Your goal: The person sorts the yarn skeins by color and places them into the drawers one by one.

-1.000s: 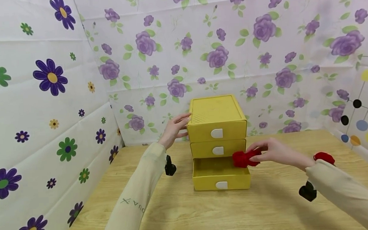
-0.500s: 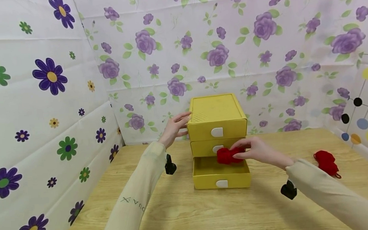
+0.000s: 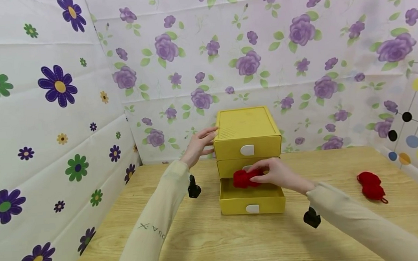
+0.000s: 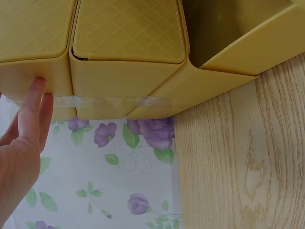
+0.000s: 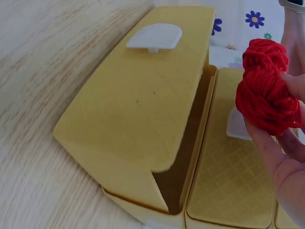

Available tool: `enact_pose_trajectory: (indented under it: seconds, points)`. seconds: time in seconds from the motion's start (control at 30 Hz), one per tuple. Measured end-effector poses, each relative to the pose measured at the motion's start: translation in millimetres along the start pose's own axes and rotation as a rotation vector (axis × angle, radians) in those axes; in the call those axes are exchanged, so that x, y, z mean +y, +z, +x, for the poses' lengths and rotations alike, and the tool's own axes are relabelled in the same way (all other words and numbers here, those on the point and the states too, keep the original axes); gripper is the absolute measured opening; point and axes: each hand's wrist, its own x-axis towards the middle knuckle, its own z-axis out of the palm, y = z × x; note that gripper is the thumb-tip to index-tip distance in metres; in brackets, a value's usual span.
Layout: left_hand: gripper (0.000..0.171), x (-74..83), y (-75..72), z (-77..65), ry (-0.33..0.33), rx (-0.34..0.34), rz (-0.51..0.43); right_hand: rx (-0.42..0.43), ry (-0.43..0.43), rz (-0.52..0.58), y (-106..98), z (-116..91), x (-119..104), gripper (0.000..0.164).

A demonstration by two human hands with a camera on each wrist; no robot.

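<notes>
A yellow cabinet point(image 3: 245, 122) of three drawers stands on the table, its bottom drawer point(image 3: 250, 206) pulled out and the upper two closed. My right hand point(image 3: 277, 176) pinches a bundle of red yarn point(image 3: 242, 179) above the open drawer, in front of the middle drawer. In the right wrist view the red yarn point(image 5: 269, 90) sits between thumb and fingers. My left hand point(image 3: 198, 146) touches the cabinet's left side near the top; in the left wrist view the fingers point(image 4: 32, 107) lie straight against the yellow wall.
A second red yarn bundle point(image 3: 370, 186) lies on the wooden table point(image 3: 215, 244) at the right. Patterned cloth point(image 3: 178, 81) hangs behind the cabinet and along both sides. White tabs point(image 3: 253, 209) serve as drawer pulls.
My right hand has carried the red yarn leftward, from the drawer's right edge to over its middle. The second bundle has come fully into sight. My left hand stays put.
</notes>
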Motion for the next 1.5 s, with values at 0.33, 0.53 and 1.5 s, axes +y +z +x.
enact_pose_trajectory:
  seconds: [0.33,0.53,1.5]
  points:
    - [0.036,3.8,-0.3,-1.6,0.003,0.004,0.005,0.049,-0.013,0.010,17,13,1,0.019]
    - [0.036,3.5,0.1,-1.0,0.006,0.006,0.004,0.064,-0.019,0.011,23,17,2,0.018]
    - [0.037,0.6,0.6,-1.0,0.014,-0.003,0.001,-0.021,-0.060,0.146,16,5,1,0.034]
